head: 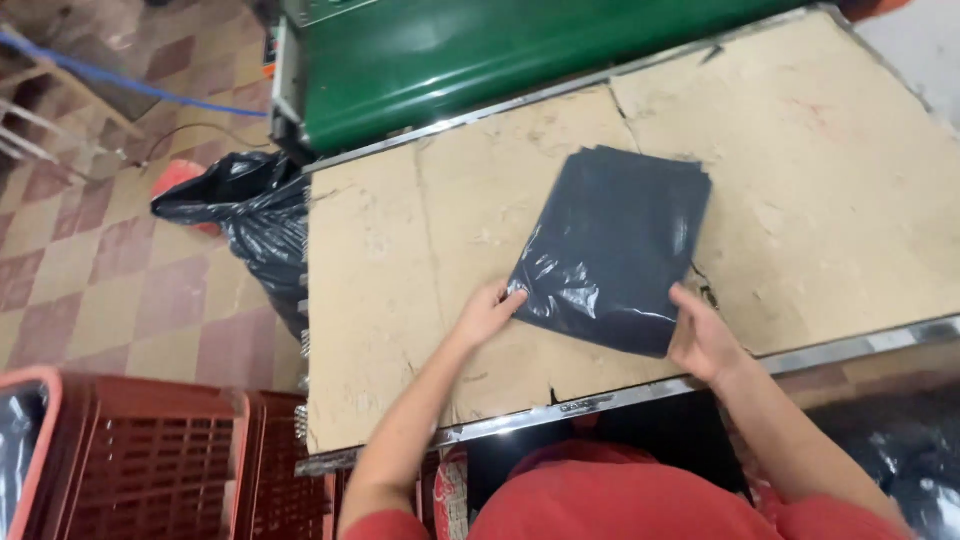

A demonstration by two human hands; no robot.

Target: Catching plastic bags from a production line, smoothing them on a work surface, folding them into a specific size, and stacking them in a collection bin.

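hands [600, 325] | glossy black plastic bag stack [612, 250] | worn cardboard tabletop [400, 250]

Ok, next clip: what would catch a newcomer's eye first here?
The flat stack of black bags in the middle of the worn table, with the left hand on its near left corner and the right hand on its near right corner. Then the green machine behind the table and the red crates at lower left.

left hand [487, 313] flat, right hand [703, 340] fingers curled, both arms extended
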